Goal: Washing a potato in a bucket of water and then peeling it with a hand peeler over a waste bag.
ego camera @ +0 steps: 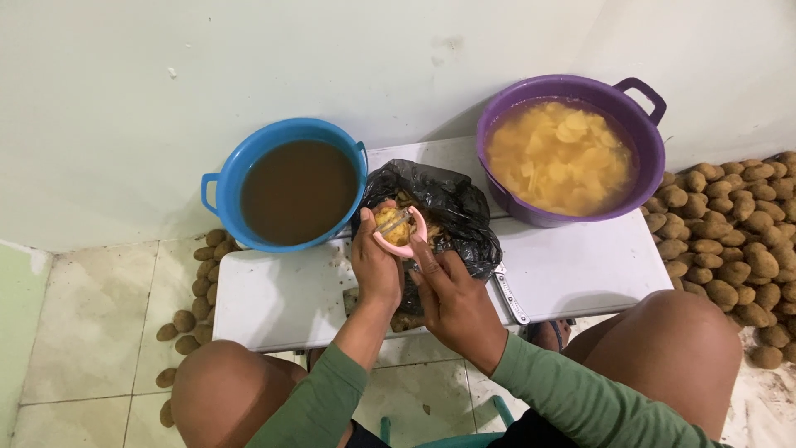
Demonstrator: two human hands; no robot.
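Two hands over a black bag (448, 207), left hand (377, 265) clasping a potato (390, 224), right hand (452, 299) gripping a pink peeler (410, 236) against it, blue basin (224, 178) nearby

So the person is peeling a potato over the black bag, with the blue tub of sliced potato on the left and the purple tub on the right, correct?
Not quite. The head view shows the blue tub holds murky brown water only; the slices are in the purple tub. The rest stands: the left hand holds the potato, the right hand works a pink peeler over the black bag.
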